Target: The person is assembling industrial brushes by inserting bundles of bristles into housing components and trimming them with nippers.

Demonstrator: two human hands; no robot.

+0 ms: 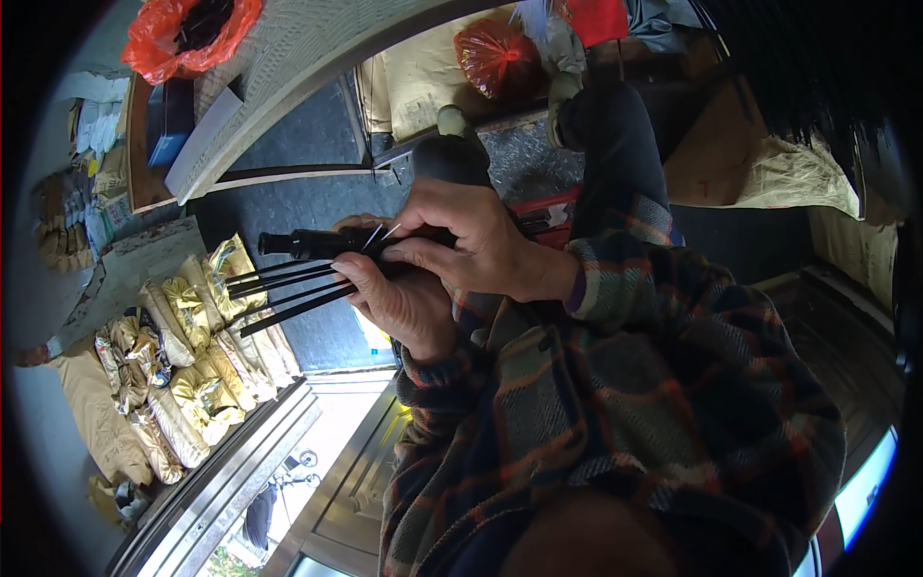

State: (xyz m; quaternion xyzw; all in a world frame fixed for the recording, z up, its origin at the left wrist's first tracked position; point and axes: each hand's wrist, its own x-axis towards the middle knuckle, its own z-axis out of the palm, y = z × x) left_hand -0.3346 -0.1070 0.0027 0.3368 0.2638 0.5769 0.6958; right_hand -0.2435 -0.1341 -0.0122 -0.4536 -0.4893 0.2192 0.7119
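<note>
My left hand (409, 306) is closed around a bundle of thin black rods (288, 306), whose ends stick out to the left beyond its thumb. Along the top of the bundle lies a black stepped cylinder (303, 243), also pointing left; the fingers partly hide where it meets the rods. My right hand (476, 240) is closed just above the left, its thumb and forefinger pinched at the black piece. Thin silvery wire tips (383, 234) show by these fingertips. Whatever else sits between the fingers is hidden.
At the left stand several brown and gold paper-wrapped packages (197, 365). A curved-looking table edge (317, 87) crosses the top, bearing an open red plastic bag (192, 38). A tied red bag (498, 58) sits on a pale sack (423, 87). Many black strands (798, 67) hang at upper right.
</note>
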